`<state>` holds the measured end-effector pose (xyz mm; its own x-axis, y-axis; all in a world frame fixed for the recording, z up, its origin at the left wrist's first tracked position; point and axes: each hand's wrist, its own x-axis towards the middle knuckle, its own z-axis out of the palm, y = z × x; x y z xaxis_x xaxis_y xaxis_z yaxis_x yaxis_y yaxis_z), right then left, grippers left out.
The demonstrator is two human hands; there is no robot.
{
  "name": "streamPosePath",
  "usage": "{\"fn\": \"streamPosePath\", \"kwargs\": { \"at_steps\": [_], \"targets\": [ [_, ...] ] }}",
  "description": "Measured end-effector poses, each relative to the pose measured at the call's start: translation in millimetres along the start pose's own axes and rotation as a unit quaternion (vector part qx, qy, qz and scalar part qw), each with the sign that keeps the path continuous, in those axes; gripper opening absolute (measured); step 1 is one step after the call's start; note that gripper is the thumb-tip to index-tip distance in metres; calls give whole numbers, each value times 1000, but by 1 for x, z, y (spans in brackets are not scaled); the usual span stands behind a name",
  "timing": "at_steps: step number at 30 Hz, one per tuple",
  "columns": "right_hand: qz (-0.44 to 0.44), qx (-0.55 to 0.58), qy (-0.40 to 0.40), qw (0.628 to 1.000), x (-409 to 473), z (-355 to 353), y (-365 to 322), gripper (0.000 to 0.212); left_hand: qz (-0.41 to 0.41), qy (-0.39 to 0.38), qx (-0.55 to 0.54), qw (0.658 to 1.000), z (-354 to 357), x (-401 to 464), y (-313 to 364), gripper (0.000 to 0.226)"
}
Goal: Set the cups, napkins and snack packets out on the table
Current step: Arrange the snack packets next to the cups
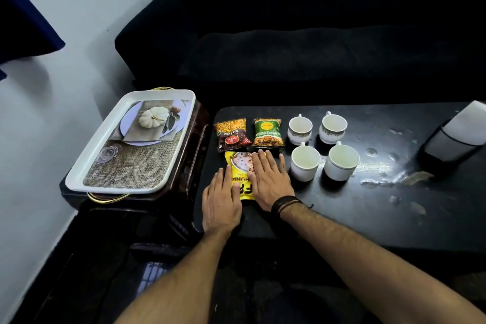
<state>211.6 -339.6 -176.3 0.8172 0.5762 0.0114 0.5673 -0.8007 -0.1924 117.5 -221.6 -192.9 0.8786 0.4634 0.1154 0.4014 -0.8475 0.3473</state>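
Glossy foil packets (231, 134), scuffed table (368, 205)

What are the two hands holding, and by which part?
Nothing is gripped. Both hands lie flat, fingers extended, on the yellow snack packet on the black table: the left hand presses its left edge, the right hand its right side.

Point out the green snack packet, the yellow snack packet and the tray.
green snack packet (268, 132): head view, centre of its front.
yellow snack packet (243, 179): head view, strip between the hands.
tray (105, 137): head view, left rim.
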Motion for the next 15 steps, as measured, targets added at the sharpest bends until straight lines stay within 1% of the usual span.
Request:
{"fn": "streamPosePath", "kwargs": {
  "at_steps": [4,7,10,15],
  "targets": [
    [2,11,7,1000,-1,-3,3,61,3,-14,25,1000,-2,0,2,55],
    [-2,14,8,1000,-2,-4,3,62,-1,-20,15,1000,-2,0,1,56],
    [-7,15,14,1000,-7,-2,1,64,-3,-15,-2,1000,-2,-1,1,63],
    [-19,17,-20,999,-11,-3,-1,64,6,-16,-1,1000,-2,-2,1,65]
  ]
}}
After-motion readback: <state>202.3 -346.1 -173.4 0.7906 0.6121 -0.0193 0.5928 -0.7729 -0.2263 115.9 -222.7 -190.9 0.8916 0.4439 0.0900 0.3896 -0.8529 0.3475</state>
